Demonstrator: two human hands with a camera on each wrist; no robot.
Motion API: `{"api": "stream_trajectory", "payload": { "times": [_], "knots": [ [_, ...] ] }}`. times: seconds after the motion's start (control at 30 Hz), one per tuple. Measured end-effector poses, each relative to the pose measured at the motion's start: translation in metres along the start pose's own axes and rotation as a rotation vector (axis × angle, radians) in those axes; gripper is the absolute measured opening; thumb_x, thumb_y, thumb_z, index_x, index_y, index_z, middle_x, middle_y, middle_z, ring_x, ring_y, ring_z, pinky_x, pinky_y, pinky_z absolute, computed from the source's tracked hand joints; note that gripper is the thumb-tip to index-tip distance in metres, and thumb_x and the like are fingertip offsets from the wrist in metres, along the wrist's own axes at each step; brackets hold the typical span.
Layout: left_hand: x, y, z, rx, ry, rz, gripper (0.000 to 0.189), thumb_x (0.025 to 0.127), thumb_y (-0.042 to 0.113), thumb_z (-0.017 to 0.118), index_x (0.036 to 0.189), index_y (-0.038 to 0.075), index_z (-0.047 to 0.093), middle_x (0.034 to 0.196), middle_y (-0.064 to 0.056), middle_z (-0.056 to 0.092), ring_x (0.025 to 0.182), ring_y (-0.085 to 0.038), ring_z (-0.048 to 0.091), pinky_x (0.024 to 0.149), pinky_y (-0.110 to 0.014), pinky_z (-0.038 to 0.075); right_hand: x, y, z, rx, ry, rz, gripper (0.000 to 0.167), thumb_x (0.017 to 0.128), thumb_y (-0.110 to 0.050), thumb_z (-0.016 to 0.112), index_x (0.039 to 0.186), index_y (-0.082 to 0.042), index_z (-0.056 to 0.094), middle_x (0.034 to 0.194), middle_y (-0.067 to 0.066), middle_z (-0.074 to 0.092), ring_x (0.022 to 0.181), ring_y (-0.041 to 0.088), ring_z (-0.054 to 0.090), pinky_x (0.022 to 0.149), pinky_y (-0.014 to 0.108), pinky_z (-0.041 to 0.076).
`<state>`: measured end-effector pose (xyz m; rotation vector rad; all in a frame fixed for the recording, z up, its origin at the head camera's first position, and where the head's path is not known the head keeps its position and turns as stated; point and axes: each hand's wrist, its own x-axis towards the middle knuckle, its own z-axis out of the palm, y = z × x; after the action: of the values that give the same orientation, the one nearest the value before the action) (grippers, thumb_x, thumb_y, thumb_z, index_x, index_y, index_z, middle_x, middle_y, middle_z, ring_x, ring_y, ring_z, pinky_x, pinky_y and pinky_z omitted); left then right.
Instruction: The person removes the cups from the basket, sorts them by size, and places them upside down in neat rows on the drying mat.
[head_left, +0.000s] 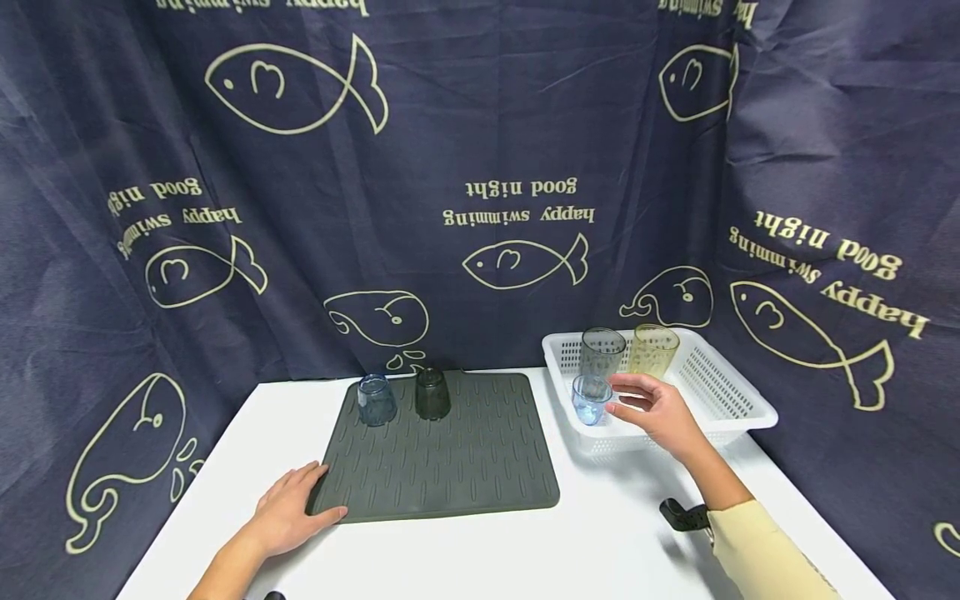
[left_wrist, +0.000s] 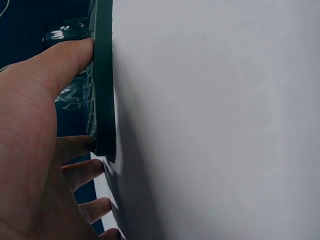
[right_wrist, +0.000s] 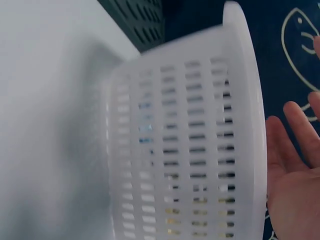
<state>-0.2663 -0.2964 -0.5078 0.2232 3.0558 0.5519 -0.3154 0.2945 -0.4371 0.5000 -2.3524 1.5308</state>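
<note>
My left hand rests at the front-left corner of a dark grey drying mat. In the left wrist view its thumb lies on the mat's edge, and the other fingers reach around the corner. My right hand is over the front of a white plastic basket, fingers apart, just right of a small light blue glass. Whether the fingertips touch that glass I cannot tell. Behind it in the basket stand a grey glass and a yellow glass. The right wrist view shows spread fingers beyond the basket's slotted wall.
On the mat's back left, a blue glass and a dark grey glass stand mouth down. Mat and basket are on a white table. A dark blue curtain with fish drawings hangs behind and at both sides.
</note>
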Motion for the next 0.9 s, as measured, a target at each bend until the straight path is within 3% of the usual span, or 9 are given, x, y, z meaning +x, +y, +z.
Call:
{"api": "stream_trajectory", "payload": {
  "times": [0.17,0.43,0.7,0.9],
  "knots": [
    [0.000,0.000,0.000,-0.001,0.001,0.001,0.093,0.086,0.062,0.072,0.148,-0.002,0.048,0.154,-0.032,0.042,0.140,-0.063,0.035,0.104,-0.080,0.034,0.007,0.005,-0.010,-0.059,-0.061,0.089,0.056,0.091,-0.020,0.080,0.139,0.000,0.058,0.140,0.024,0.060,0.112,0.005,0.066,0.093,0.018,0.057],
    [0.000,0.000,-0.001,0.003,-0.001,0.000,0.094,0.086,0.063,0.072,0.148,-0.003,0.047,0.154,-0.032,0.042,0.140,-0.062,0.035,0.104,-0.079,0.034,0.023,0.009,-0.018,-0.087,-0.120,0.126,0.064,0.089,-0.019,0.081,0.143,0.001,0.053,0.146,0.029,0.054,0.130,0.048,0.055,0.088,0.017,0.057],
    [-0.001,0.001,-0.002,0.001,0.006,-0.003,0.094,0.085,0.063,0.072,0.148,-0.002,0.047,0.154,-0.031,0.043,0.140,-0.061,0.036,0.105,-0.079,0.034,0.040,0.016,-0.021,-0.182,-0.206,0.173,0.071,0.087,-0.028,0.083,0.144,0.002,0.053,0.145,0.028,0.055,0.130,0.049,0.057,0.100,0.048,0.057],
    [-0.001,0.001,-0.001,-0.004,0.025,0.001,0.093,0.085,0.062,0.072,0.148,-0.002,0.048,0.153,-0.031,0.043,0.139,-0.060,0.038,0.104,-0.079,0.034,0.048,0.024,-0.021,-0.206,-0.255,0.213,0.072,0.086,-0.031,0.084,0.144,0.000,0.053,0.148,0.027,0.052,0.130,0.048,0.056,0.101,0.051,0.055]
  ]
}}
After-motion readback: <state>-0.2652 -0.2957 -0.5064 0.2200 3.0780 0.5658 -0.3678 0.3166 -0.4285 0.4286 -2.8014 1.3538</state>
